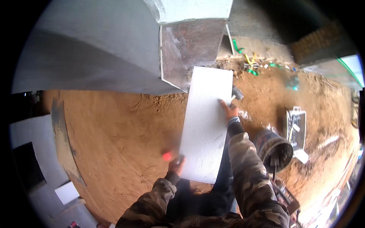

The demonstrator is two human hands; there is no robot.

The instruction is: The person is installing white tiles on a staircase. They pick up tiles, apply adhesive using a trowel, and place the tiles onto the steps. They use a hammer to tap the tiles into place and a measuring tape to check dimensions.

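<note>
I hold a long white rectangular panel (207, 121) with a finely textured face, tilted in front of me over the dirt. My left hand (176, 165) is closed on its lower left edge, thumb on the face. Further up, my right hand (230, 110) grips the right edge, its thumb also on the face. The fingers behind the panel are hidden. Just beyond my right hand shows a dark mallet-like head (237, 92) with a short pale length of handle. Whether it lies on the ground or touches my hand, I cannot tell.
A large grey wall (99, 57) and a brown-faced column (194, 41) stand ahead. On the right are a dirty bucket (272, 148) with a tool in it and a grey bin (300, 127) of tools. Green and yellow straps (251, 60) lie farther off. A red object (167, 155) is near my left hand.
</note>
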